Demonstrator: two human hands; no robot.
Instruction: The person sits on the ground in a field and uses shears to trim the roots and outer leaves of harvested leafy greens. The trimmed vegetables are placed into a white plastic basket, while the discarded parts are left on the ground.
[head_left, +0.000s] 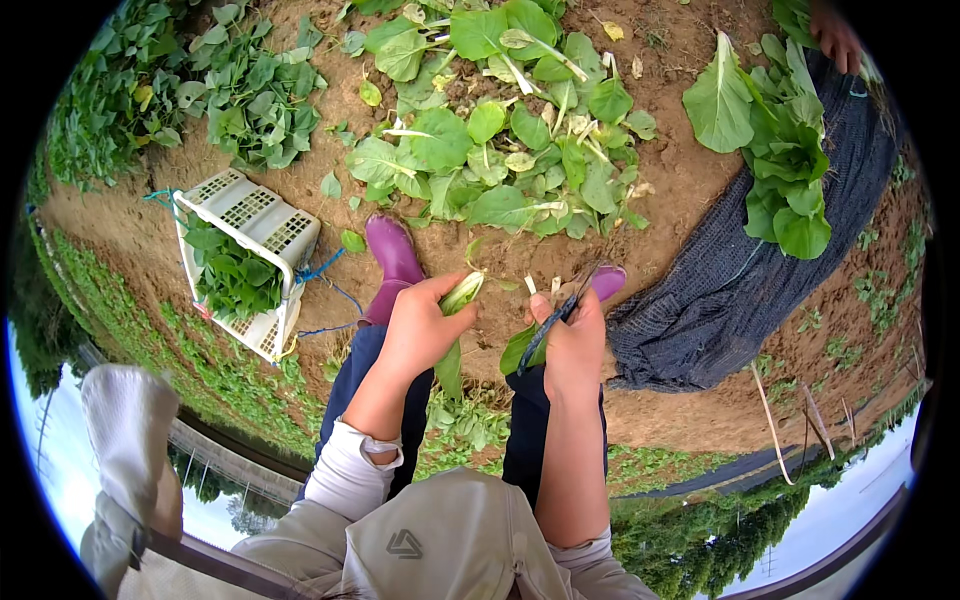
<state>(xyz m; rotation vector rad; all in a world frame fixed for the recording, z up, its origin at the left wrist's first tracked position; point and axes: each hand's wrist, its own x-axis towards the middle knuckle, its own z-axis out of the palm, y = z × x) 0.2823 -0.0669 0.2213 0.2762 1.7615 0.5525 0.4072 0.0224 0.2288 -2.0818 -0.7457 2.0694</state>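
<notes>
My left hand (424, 322) is closed around a leafy green vegetable (466, 291), its pale base pointing up and away from me and its leaves hanging below my palm. In my right hand (576, 337) is a dark, narrow cutting tool (551, 330), probably a knife or sickle with a wrapped handle; my fingers cover part of it. The same hand also keeps hold of detached green leaves (517, 349), whose white stalk ends stick up past the fingers. Both hands are above the soil between my purple boots (394, 251), a short gap apart.
Trimmed leaves (487, 157) cover the soil ahead. A white plastic crate (247, 214) lies on its side at left, holding greens (232, 270) and trailing blue cord (326, 268). At right, whole leafy plants (787, 172) rest on black netting (697, 315), near another person's hand (836, 37).
</notes>
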